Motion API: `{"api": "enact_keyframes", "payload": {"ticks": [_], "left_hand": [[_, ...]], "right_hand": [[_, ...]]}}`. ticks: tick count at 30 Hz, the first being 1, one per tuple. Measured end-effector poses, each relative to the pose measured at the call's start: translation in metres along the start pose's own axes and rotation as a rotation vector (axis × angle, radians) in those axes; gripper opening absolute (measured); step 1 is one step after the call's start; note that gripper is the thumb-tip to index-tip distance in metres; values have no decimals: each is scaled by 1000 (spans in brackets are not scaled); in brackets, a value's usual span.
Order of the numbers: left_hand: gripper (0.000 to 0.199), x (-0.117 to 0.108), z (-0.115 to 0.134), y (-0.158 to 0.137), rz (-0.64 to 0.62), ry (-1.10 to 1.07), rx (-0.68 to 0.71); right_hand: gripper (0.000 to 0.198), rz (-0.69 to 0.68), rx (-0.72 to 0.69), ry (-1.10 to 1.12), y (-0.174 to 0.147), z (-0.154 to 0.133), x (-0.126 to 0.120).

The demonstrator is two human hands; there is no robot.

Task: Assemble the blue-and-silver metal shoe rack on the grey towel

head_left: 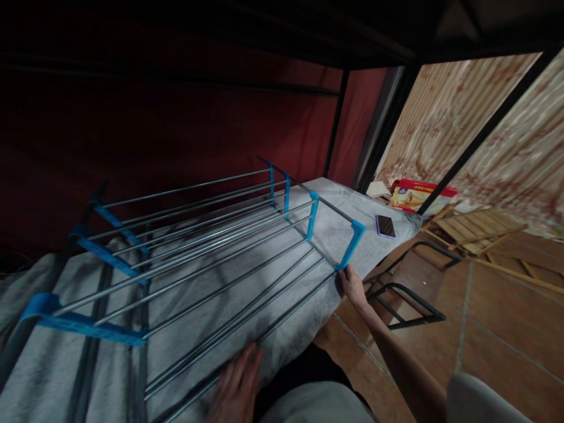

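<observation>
A shoe rack of grey metal tubes point(229, 288) with blue plastic connectors point(353, 244) lies on a bed with a pale grey cover point(304, 326). At the rack's near right corner, my right hand point(352, 286) has its fingers closed around the frame, just under a blue connector. My left hand point(238, 385) rests near the front tube, fingers stretched out and slightly blurred. Whether it touches the tube I cannot tell. More blue connectors point(88, 323) join the tubes at the left end, where some tubes extend past the view.
A phone point(386, 226) lies on the bed's right end. Beyond stand a red and yellow box point(418, 197) and wooden slats point(478, 229). A dark-framed chair point(414, 288) is on the tiled floor to the right. Dark bed-frame bars point(337, 126) rise around and overhead.
</observation>
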State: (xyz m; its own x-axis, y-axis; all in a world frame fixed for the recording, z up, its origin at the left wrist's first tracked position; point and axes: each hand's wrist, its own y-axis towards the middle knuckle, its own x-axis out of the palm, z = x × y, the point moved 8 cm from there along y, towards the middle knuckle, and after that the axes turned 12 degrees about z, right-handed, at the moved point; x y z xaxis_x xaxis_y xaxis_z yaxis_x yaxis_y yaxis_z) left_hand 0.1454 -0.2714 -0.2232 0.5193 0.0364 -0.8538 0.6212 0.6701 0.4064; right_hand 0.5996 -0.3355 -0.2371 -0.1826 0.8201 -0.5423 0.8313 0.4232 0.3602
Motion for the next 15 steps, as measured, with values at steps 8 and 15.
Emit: {"api": "enact_keyframes", "payload": {"ticks": [8, 15], "left_hand": [[50, 64, 65, 96, -196, 47, 104], [53, 59, 64, 94, -172, -20, 66]], "right_hand": [[28, -75, -26, -14, 11, -2, -6], [26, -176, -75, 0, 11, -7, -7]]}}
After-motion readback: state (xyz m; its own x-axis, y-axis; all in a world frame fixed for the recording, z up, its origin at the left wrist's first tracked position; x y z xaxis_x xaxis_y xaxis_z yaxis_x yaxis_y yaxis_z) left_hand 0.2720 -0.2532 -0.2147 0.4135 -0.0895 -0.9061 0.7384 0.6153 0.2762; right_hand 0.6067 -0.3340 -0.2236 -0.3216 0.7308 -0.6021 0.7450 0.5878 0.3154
